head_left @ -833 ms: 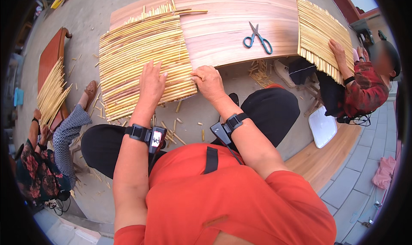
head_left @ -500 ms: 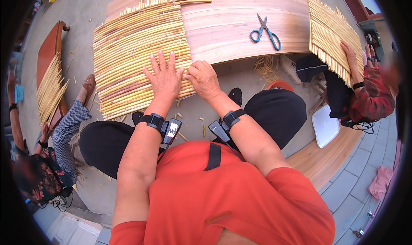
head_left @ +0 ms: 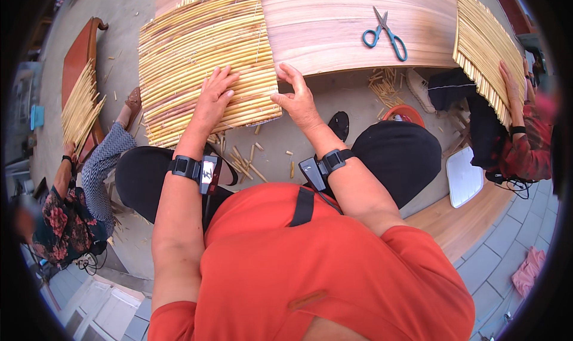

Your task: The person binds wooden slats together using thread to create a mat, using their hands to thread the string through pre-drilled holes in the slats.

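A mat of yellow-brown straw-like stalks, bound side by side with thin thread, lies on the wooden table and juts over its near edge. My left hand rests on the mat's near part, its fingers stretched out. Beside the mat's right edge is my right hand, thumb and fingers apart around that edge, the thumb by the nearest stalks. Nothing shows held in it. Scissors with teal handles lie partly open on the table, to the right of the mat.
On the right a co-worker's hand rests on another stalk mat. At left, a person's hand is by a stalk bundle on a red-brown bench. Cut pieces litter the floor near an orange bowl.
My right hand has opened from a pinch at the mat's right edge and moved slightly off it. My left hand has turned, its spread fingers now closer together. The view has shifted a little.
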Action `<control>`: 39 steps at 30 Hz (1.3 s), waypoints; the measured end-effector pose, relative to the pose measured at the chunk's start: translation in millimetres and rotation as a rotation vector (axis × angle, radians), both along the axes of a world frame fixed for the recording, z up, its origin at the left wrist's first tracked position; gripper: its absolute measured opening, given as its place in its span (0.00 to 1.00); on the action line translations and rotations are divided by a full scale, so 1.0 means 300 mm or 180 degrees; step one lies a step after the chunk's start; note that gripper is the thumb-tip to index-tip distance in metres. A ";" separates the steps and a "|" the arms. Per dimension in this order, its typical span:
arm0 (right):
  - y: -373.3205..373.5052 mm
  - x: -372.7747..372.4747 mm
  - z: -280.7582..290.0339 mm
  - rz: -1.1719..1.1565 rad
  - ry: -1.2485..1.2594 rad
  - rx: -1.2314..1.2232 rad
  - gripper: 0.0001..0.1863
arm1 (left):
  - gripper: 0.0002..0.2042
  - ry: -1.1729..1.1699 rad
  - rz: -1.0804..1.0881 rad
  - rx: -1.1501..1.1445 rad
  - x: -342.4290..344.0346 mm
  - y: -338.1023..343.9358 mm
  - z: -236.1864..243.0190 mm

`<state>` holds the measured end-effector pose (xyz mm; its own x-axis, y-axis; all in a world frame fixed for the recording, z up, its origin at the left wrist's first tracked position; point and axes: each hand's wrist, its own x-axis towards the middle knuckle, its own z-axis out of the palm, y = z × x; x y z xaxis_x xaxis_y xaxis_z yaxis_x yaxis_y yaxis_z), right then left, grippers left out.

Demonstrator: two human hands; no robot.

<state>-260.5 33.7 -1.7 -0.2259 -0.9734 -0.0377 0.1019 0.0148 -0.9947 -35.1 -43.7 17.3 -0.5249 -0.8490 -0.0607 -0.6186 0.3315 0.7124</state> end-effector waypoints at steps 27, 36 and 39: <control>0.074 -0.169 -0.028 -0.1645 0.1809 0.0272 0.10 | 0.21 -0.0027 0.0433 -0.0737 -0.044 0.016 -0.084; -0.010 0.017 0.079 0.0023 0.2999 -0.0877 0.09 | 0.31 -0.1864 0.1074 -0.1088 -0.271 0.099 -0.041; -0.031 0.032 0.034 -0.0003 0.2963 -0.1030 0.08 | 0.31 -0.1995 0.1022 -0.1132 -0.277 0.104 -0.050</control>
